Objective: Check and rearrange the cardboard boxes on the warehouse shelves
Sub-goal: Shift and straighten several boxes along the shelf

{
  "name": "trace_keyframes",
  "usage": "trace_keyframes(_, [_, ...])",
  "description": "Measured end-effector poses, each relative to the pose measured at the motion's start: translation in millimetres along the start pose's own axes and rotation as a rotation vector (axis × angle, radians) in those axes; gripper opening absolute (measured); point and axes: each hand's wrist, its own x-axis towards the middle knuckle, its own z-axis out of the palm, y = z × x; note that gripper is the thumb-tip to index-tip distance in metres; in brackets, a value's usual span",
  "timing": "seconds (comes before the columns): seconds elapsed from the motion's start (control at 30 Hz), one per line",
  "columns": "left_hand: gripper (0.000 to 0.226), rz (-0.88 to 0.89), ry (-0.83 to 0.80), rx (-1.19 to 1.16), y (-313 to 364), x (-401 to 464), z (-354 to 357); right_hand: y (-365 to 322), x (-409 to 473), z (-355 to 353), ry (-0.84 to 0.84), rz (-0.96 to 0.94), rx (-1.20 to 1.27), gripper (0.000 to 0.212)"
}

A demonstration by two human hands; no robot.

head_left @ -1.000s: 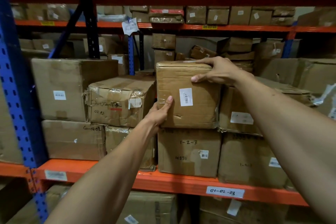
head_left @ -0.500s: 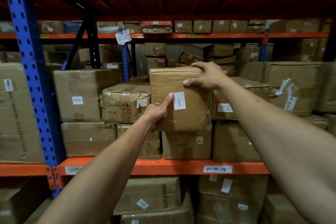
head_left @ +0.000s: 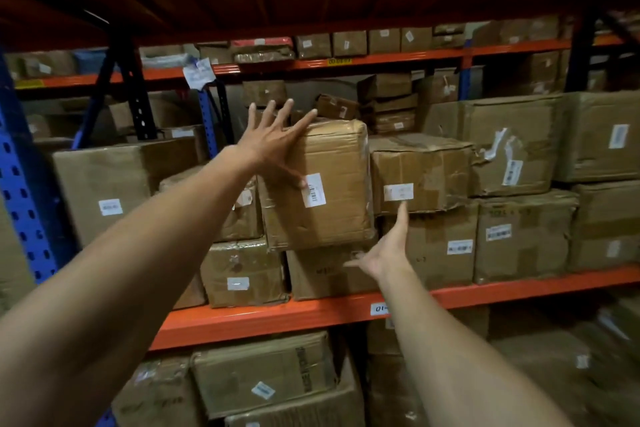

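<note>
A taped cardboard box [head_left: 322,184] with a white barcode label sits tilted on top of a lower box [head_left: 325,274] on the orange shelf [head_left: 277,317]. My left hand [head_left: 273,139] lies flat with spread fingers against the box's upper left corner, thumb reaching toward the label. My right hand [head_left: 388,250] is open below and right of that box, with one finger stretched up toward the label of the neighbouring crumpled box [head_left: 419,173]. Neither hand grips anything.
Cardboard boxes fill the shelf on both sides: a large one [head_left: 114,184] at left, stacked ones [head_left: 519,236] at right. A blue upright [head_left: 20,191] stands far left. More boxes sit below [head_left: 263,374] and on the rear shelves [head_left: 346,45].
Both hands have let go of the labelled box. The left hand moved from its lower left edge up to its top left corner; the right hand dropped from the top to below right.
</note>
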Motion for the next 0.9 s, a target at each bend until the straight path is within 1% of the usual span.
trace_keyframes(0.07, [0.135, -0.052, -0.129, -0.078, -2, 10, -5, 19, 8, -11, 0.001, 0.077, 0.179, 0.131])
trace_keyframes(0.1, [0.128, -0.090, -0.177, -0.167, -1, 12, -9, 25, 15, -14, -0.018, 0.108, 0.241, 0.131])
trace_keyframes(0.17, [0.110, -0.219, -0.189, -0.387, 1, 18, -16, 31, 24, -15, -0.087, 0.145, 0.288, 0.129])
trace_keyframes(0.2, [0.110, -0.301, -0.170, -0.484, 1, 23, -19, 34, 27, -13, -0.120, 0.150, 0.289, 0.127])
trace_keyframes(0.23, [0.115, -0.386, -0.160, -0.568, 0, 29, -19, 38, 29, -11, -0.155, 0.140, 0.300, 0.123])
trace_keyframes(0.27, [0.118, -0.474, -0.170, -0.628, -2, 35, -15, 41, 28, -6, -0.169, 0.131, 0.309, 0.117])
trace_keyframes(0.33, [0.113, -0.625, -0.235, -0.677, -12, 45, -4, 43, 29, -1, -0.169, 0.089, 0.318, 0.097])
trace_keyframes(0.4, [0.127, -0.749, -0.335, -0.654, -19, 49, 4, 39, 29, 5, -0.170, 0.078, 0.305, 0.076])
trace_keyframes(0.43, [0.132, -0.763, -0.362, -0.650, -19, 46, 4, 36, 28, 8, -0.157, 0.081, 0.304, 0.068])
trace_keyframes(0.47, [0.131, -0.757, -0.358, -0.660, -18, 44, 4, 34, 27, 10, -0.145, 0.085, 0.297, 0.063])
trace_keyframes(0.53, [0.129, -0.738, -0.322, -0.697, -20, 35, 6, 31, 24, 13, -0.119, 0.095, 0.256, 0.060])
trace_keyframes(0.6, [0.139, -0.726, -0.320, -0.743, -26, 18, 5, 26, 19, 18, -0.089, 0.079, 0.188, 0.058])
trace_keyframes(0.67, [0.140, -0.695, -0.304, -0.820, -37, -2, 4, 16, 9, 29, -0.072, 0.045, 0.099, 0.053])
trace_keyframes(0.73, [0.122, -0.624, -0.234, -0.941, -41, -30, 2, 3, -3, 44, -0.066, 0.034, 0.005, 0.050])
trace_keyframes(0.8, [0.106, -0.544, -0.143, -1.070, -43, -57, 5, -9, -18, 61, -0.050, 0.022, -0.096, 0.052])
trace_keyframes(0.87, [0.100, -0.572, -0.017, -1.175, -47, -77, 16, -17, -35, 78, -0.018, -0.015, -0.205, 0.051])
trace_keyframes(0.9, [0.095, -0.603, 0.044, -1.215, -49, -84, 21, -20, -43, 84, -0.030, -0.044, -0.246, 0.049])
